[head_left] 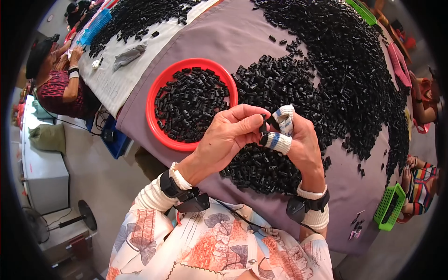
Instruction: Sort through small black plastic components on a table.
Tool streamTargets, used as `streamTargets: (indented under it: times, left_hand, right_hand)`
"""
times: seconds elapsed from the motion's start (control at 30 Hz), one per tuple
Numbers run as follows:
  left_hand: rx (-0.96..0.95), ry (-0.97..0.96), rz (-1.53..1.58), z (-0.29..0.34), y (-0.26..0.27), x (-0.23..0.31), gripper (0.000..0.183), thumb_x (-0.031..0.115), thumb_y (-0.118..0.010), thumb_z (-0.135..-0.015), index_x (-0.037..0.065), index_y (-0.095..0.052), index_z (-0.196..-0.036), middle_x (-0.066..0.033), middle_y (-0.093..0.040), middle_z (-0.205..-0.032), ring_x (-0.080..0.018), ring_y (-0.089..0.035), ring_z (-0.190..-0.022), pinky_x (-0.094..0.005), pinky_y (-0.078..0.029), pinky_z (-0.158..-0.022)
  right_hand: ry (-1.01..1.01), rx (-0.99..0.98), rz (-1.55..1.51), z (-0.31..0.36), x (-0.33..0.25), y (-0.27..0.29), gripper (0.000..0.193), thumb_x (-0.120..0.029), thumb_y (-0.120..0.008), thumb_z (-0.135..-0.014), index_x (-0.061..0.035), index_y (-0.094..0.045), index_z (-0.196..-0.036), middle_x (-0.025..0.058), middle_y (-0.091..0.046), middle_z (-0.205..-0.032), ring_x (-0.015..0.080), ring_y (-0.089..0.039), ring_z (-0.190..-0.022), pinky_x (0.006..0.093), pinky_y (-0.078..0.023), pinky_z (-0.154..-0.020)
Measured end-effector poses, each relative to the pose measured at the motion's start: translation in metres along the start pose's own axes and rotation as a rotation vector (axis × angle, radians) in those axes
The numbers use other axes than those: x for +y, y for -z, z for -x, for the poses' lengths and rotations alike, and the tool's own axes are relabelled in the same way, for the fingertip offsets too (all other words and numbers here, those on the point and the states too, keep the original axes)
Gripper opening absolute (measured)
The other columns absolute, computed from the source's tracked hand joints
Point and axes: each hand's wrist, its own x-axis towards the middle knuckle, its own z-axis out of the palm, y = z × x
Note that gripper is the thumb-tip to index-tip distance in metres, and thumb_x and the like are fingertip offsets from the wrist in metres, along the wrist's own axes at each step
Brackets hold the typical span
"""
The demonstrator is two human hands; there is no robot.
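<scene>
My left hand point(221, 140) pinches a small black plastic piece point(264, 126) between thumb and fingertips. Against the same piece, from the right, closes my right hand point(304, 144), its thumb and forefinger wearing white knit finger covers point(278, 142) with blue bands. Fingers hide most of the piece, so its exact shape cannot be made out. Just left of my hands stands a round red tray point(153, 116) holding many short black plastic pieces. Beneath and beyond my hands lies a loose heap of similar black pieces point(266, 172).
A mauve cloth point(200, 39) covers the table, with a larger black heap point(345, 60) spread to the far right. A green basket point(383, 219) sits at the right edge, a pink one point(397, 65) farther back. Other people work around the tables, one point(58, 91) at left.
</scene>
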Motion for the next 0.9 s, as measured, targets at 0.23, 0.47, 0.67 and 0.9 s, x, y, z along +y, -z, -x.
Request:
streamTargets:
  times: [0.23,0.47,0.67,0.9]
  left_hand:
    - [0.104,-0.031,-0.112,0.0016,-0.0037,0.0037,0.019,0.011,-0.055,-0.087,0.002,-0.057,-0.104,-0.0026,-0.061,-0.089,-0.0081,-0.058,-0.078,-0.0237,-0.049,-0.071]
    - [0.023,-0.053,-0.144,0.0018,-0.0049,0.0064,0.026,0.008,-0.057,-0.086,0.000,-0.055,-0.110,-0.0046,-0.061,-0.090,-0.0091,-0.058,-0.076,-0.0236,-0.050,-0.069]
    - [-0.057,-0.067,-0.155,-0.0006,-0.0038,0.0097,0.027,0.006,-0.058,-0.085,-0.001,-0.054,-0.111,-0.0066,-0.061,-0.091,-0.0101,-0.059,-0.076,-0.0226,-0.052,-0.069]
    - [-0.056,-0.031,-0.108,-0.0045,-0.0034,0.0075,0.026,0.010,-0.058,-0.085,-0.002,-0.055,-0.108,-0.0067,-0.062,-0.091,-0.0104,-0.060,-0.078,-0.0243,-0.053,-0.069]
  right_hand:
    - [0.051,0.063,0.036,0.0027,0.0056,-0.0052,0.026,-0.015,-0.073,-0.070,-0.0015,-0.057,-0.086,-0.0017,-0.056,-0.068,0.0051,-0.049,-0.059,0.0211,-0.041,-0.053]
    - [-0.030,0.059,-0.137,0.0051,0.0005,-0.0041,0.019,-0.014,-0.069,-0.075,-0.0028,-0.058,-0.086,-0.0028,-0.056,-0.066,0.0036,-0.049,-0.055,0.0184,-0.039,-0.048]
    - [-0.085,-0.002,-0.336,0.0053,0.0091,-0.0030,0.017,-0.017,-0.066,-0.078,-0.0040,-0.059,-0.085,-0.0033,-0.055,-0.062,0.0016,-0.045,-0.048,0.0169,-0.032,-0.040]
    - [-0.087,-0.017,-0.341,0.0046,0.0064,-0.0025,0.018,-0.018,-0.067,-0.077,-0.0039,-0.059,-0.086,-0.0029,-0.056,-0.061,0.0014,-0.044,-0.047,0.0169,-0.033,-0.039]
